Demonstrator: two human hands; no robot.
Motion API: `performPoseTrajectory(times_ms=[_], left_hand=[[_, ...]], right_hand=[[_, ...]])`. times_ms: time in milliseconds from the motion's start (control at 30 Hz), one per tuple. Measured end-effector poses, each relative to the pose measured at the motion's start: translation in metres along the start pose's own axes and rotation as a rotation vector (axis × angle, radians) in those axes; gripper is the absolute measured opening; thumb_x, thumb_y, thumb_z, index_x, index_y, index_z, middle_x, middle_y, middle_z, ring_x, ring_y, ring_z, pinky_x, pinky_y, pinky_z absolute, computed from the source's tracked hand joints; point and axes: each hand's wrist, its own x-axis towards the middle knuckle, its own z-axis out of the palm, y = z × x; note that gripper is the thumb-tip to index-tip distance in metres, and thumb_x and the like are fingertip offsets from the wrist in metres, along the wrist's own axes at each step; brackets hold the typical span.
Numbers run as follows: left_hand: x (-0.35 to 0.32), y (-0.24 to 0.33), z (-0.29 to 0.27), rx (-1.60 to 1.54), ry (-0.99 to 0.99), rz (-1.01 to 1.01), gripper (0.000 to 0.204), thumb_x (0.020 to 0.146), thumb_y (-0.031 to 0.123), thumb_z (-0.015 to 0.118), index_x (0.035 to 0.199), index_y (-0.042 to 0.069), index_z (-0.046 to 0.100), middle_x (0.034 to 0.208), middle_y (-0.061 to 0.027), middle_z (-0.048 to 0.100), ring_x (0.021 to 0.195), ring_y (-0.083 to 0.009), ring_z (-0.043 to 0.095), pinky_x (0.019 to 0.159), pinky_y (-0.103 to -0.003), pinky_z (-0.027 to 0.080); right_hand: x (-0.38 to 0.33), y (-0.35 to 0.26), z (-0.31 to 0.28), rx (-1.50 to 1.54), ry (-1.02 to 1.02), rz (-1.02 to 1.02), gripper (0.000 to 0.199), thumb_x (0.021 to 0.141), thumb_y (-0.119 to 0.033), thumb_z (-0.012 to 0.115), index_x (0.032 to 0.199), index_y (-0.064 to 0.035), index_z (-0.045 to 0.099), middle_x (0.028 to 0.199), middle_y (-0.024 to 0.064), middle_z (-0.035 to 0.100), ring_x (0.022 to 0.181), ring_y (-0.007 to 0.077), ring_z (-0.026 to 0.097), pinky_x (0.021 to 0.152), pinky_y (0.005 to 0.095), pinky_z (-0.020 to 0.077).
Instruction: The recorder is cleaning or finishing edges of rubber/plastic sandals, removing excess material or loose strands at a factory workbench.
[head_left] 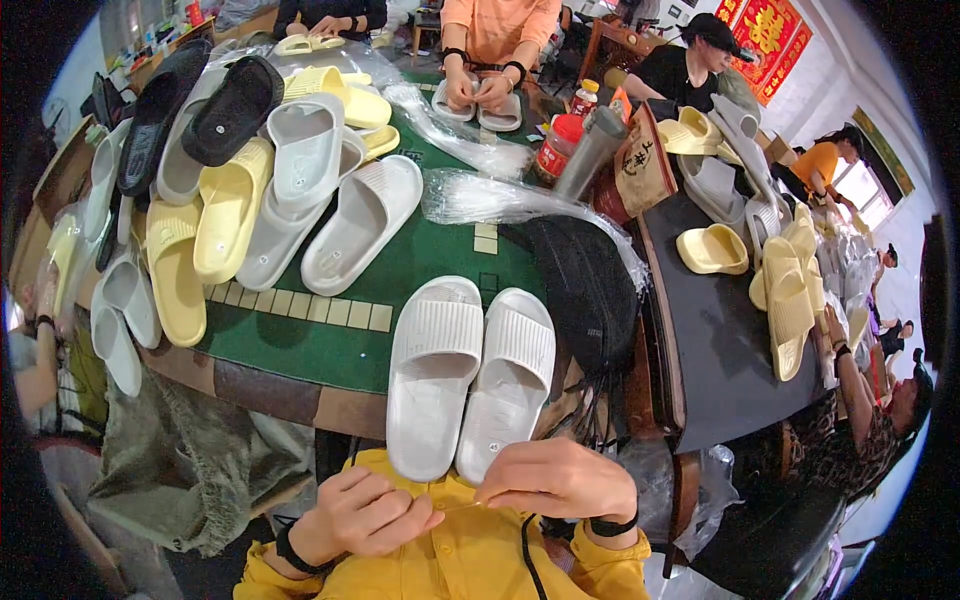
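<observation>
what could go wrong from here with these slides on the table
The pair of off-white ribbed slides seems to reach heels-first past the brown edge of the green-topped table, so a bump from the left hand or right hand might tip one off.

The yellow, grey and black slides on the left overlap in a loose heap, so a nudge might send some sliding.

The white slippers [433, 385] look like matt moulded plastic, smooth in the footbeds [425, 415] and ribbed across the straps [437, 335]. The bench [440, 248] has a dull, felt-like green top. The clear strands [530, 202] and the red lid [568, 126] are glossy plastic. The cylinder [591, 155] looks like smooth grey metal, the yellow shirt [440, 548] matt cloth, the greyish drape [190, 470] rough cloth.
</observation>
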Motion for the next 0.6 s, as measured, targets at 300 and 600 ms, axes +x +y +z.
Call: performPoseTrajectory(times_ms=[300,600], left_hand=[[0.004,0.007,-0.009,-0.097,0.033,0.075,0.02,0.075,0.022,0.081,0.086,0.013,0.067,0.07,0.0058,0.052,0.057,-0.0095,0.05,0.05,-0.022,0.036],[-0.007,-0.008,0.021,-0.091,0.018,0.029,0.018,0.076,0.018,0.08,0.083,0.012,0.066,0.07,0.0038,0.053,0.057,-0.0114,0.051,0.05,-0.023,0.038]], right_hand=[[-0.01,-0.015,-0.006,0.006,-0.053,0.025,0.014,0.092,-0.015,0.064,0.099,-0.0035,0.064,0.089,0.0085,0.063,0.079,0.0288,0.065,0.066,0.0377,0.0539],[-0.011,0.002,-0.009,0.03,-0.091,0.104,0.012,0.092,-0.014,0.063,0.1,-0.0061,0.065,0.086,0.0088,0.064,0.077,0.0304,0.065,0.066,0.0385,0.0535]])
